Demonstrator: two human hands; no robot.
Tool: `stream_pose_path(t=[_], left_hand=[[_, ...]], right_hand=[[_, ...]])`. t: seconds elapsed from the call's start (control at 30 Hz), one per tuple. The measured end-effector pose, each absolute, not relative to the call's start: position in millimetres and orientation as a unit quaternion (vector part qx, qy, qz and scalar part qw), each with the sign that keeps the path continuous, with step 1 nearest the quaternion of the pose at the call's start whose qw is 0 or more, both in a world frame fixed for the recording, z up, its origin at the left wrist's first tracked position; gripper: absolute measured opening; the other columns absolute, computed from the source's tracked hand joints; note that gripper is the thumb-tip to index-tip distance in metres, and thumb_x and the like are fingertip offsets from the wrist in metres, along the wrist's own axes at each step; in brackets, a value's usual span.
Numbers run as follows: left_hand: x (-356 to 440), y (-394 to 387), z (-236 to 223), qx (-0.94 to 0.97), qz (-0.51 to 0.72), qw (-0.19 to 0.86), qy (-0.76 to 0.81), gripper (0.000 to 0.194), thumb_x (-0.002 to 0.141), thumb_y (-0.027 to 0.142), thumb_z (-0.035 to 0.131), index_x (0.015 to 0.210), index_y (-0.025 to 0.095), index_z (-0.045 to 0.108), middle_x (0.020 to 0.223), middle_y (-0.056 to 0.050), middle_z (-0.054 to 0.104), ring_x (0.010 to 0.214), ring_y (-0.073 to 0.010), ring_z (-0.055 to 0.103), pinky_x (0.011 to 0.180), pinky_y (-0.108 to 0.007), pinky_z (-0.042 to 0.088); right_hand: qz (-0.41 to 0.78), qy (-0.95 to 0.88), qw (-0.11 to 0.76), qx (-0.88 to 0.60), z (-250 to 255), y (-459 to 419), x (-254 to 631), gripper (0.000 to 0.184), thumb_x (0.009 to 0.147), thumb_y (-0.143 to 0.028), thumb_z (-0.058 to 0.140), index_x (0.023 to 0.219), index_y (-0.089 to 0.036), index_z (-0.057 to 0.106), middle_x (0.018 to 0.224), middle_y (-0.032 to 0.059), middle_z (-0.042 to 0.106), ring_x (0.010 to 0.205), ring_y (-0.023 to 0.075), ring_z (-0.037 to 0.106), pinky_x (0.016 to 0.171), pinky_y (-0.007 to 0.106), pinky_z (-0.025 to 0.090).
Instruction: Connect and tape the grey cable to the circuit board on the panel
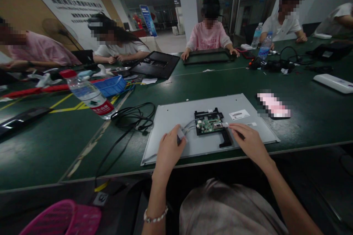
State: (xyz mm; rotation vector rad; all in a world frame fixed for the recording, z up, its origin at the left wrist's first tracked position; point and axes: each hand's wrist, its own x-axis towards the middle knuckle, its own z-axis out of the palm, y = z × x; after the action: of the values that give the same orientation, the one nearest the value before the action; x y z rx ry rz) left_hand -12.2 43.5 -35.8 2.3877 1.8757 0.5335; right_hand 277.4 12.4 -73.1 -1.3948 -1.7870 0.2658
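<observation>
A flat silvery-grey display panel [171,117] lies on the green table in front of me. On its middle sits a black plastic bracket [226,138] carrying a green circuit board [208,125]. My left hand [168,148] is closed on a small grey-and-dark block [181,134] left of the board. Thin grey wires [190,126] run between that block and the board's left side. At the board's right edge, my right hand [249,141] pinches a small whitish piece [225,125], too small to name. A white label [239,114] is stuck on the panel to the upper right.
Black cables [135,117] and a red-capped water bottle [92,95] stand left of the panel. A phone [273,105] lies to the right. Farther back are a blue basket [111,85] and several people at work. A pink basket [63,218] is below the table edge.
</observation>
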Motion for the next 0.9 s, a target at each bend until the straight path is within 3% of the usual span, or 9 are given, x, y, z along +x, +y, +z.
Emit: stream_pose_path(t=[0.27,0.43,0.73,0.9], left_hand=[[-16.8,40.0,-48.4,0.752,0.298,0.049,0.586,0.043,0.088,0.023,0.047,0.13,0.017,0.045,0.127,-0.012,0.06,0.118,-0.0253,0.056,0.102,-0.044,0.042],[-15.3,32.2,-50.1,0.762,0.326,0.007,0.56,0.036,0.091,0.019,0.041,0.127,0.021,0.048,0.13,-0.011,0.056,0.127,-0.0238,0.049,0.108,-0.045,0.038],[-10.6,28.8,-48.8,0.778,0.316,-0.045,0.541,0.034,0.087,0.031,0.058,0.119,0.021,0.055,0.121,-0.01,0.062,0.121,-0.0262,0.053,0.107,-0.047,0.037],[-13.0,30.0,-51.4,0.79,0.312,-0.032,0.527,0.029,0.086,0.024,0.058,0.114,0.022,0.061,0.115,-0.008,0.065,0.112,-0.024,0.058,0.104,-0.045,0.04]], right_hand=[[0.112,-0.709,0.417,-0.558,-68.9,10.8,277.1,0.028,0.091,-0.024,0.045,0.108,-0.022,0.068,0.112,0.0069,0.069,0.105,0.0225,0.063,0.096,0.042,0.049],[0.107,-0.707,0.418,-0.561,-70.2,10.9,277.2,0.029,0.091,-0.024,0.045,0.109,-0.021,0.067,0.113,0.0074,0.069,0.105,0.0223,0.063,0.096,0.04,0.049],[0.098,-0.711,0.411,-0.562,-75.8,13.1,279.6,0.029,0.089,-0.023,0.047,0.112,-0.021,0.065,0.115,0.0076,0.068,0.107,0.0231,0.062,0.096,0.042,0.049],[0.075,-0.755,0.333,-0.56,-67.9,20.5,278.7,0.031,0.089,-0.021,0.048,0.116,-0.019,0.063,0.116,0.0097,0.067,0.108,0.0253,0.061,0.097,0.043,0.047]])
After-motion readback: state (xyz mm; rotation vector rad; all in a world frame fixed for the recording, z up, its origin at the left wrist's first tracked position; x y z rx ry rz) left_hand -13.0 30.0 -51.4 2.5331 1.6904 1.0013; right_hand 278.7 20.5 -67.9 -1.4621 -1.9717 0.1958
